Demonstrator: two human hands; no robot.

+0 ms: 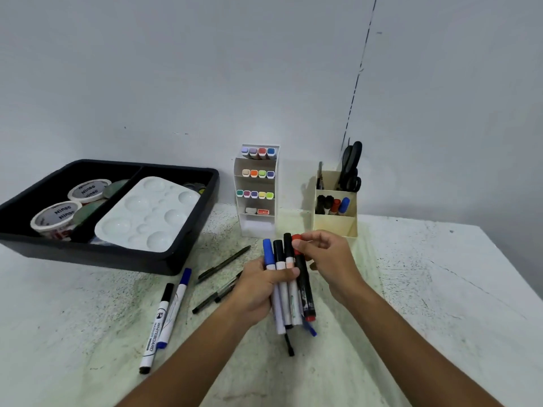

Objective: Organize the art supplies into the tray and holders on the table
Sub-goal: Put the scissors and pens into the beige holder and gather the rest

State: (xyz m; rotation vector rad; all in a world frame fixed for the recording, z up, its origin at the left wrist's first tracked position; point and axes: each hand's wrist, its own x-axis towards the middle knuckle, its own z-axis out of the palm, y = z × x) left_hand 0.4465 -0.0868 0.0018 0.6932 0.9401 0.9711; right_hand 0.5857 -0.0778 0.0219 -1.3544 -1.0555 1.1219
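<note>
My left hand (pixel 258 289) grips a bundle of markers (pixel 283 286) upright above the table: a blue-capped one, two black-capped white ones and a black marker with a red cap (pixel 304 286). My right hand (pixel 326 259) pinches the red cap at the top of that black marker. On the table to the left lie two whiteboard markers (pixel 164 315), one black-capped and one blue-capped, plus three thin dark pens (pixel 223 264). A cream pen holder (pixel 335 221) with markers and scissors stands behind my hands.
A black tray (pixel 164 257) at the left holds two tape rolls (pixel 55 215) and a white paint palette (pixel 150 214). A white tiered rack (pixel 258 189) of coloured markers stands at the wall. The table's right edge slants down from the far right corner.
</note>
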